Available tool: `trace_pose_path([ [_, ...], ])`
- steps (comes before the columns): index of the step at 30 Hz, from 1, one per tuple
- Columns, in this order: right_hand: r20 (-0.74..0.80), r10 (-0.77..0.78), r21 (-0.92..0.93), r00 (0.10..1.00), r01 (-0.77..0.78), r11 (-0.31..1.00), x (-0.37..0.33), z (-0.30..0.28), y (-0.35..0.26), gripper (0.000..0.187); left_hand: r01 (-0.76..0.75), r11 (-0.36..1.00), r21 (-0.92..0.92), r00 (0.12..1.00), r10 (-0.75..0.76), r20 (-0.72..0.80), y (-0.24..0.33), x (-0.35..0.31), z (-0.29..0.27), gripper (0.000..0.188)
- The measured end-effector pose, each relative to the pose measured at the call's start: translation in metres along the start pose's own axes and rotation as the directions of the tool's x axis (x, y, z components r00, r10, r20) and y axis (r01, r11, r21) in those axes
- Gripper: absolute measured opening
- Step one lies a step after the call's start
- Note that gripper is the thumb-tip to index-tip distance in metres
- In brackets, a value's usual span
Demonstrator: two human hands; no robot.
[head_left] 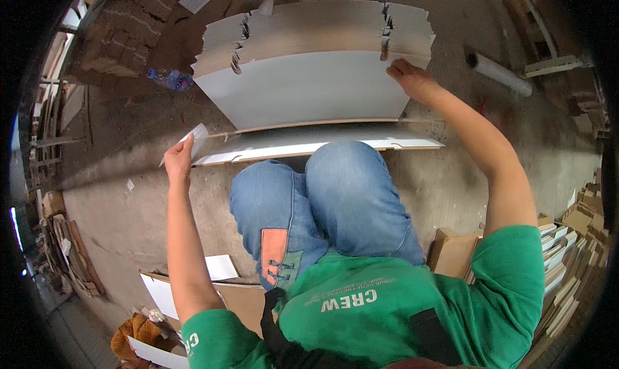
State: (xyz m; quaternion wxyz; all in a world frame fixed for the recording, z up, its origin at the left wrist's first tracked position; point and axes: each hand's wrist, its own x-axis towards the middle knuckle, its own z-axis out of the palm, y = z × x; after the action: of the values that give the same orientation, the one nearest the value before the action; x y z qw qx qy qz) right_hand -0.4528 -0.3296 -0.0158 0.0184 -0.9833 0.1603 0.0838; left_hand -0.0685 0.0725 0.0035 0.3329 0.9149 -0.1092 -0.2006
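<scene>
My left hand [178, 157] pinches a small white paper sheet [198, 134] and holds it out to the left of my knees. Ahead of me stands a thick stack of flat cardboard sheets [303, 85], white on the front face, with slots cut into the upper edges. My right hand [410, 79] is at the upper right of this stack, its fingers closed at the edge of the front sheet beside a slot. Between the stack and my knees another white cardboard piece [322, 143] lies low, its long edge facing me.
A plastic bottle [169, 79] lies on the floor at the far left. A roll of clear film [500, 74] lies at the far right. Cardboard pieces [558, 272] are stacked at the right, with more boards [242, 301] behind my left arm. Another paper sheet [196, 0] lies far left.
</scene>
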Motion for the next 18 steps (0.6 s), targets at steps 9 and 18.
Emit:
trace_pose_path([
  [9, -0.289, 0.073, -0.056, 0.955, -0.093, 0.994, -0.006, 0.062, 0.042, 0.029, -0.034, 0.987, -0.156, 0.994, 0.017, -0.108, 0.024, 0.035, 0.005, 0.031],
  [18, -0.612, 0.265, -0.131, 0.745, -0.426, 0.895, -0.025, 0.031, 0.054, 0.028, -0.089, 0.996, -0.024, 0.951, 0.078, -0.3, 0.061, 0.118, 0.09, 0.064],
])
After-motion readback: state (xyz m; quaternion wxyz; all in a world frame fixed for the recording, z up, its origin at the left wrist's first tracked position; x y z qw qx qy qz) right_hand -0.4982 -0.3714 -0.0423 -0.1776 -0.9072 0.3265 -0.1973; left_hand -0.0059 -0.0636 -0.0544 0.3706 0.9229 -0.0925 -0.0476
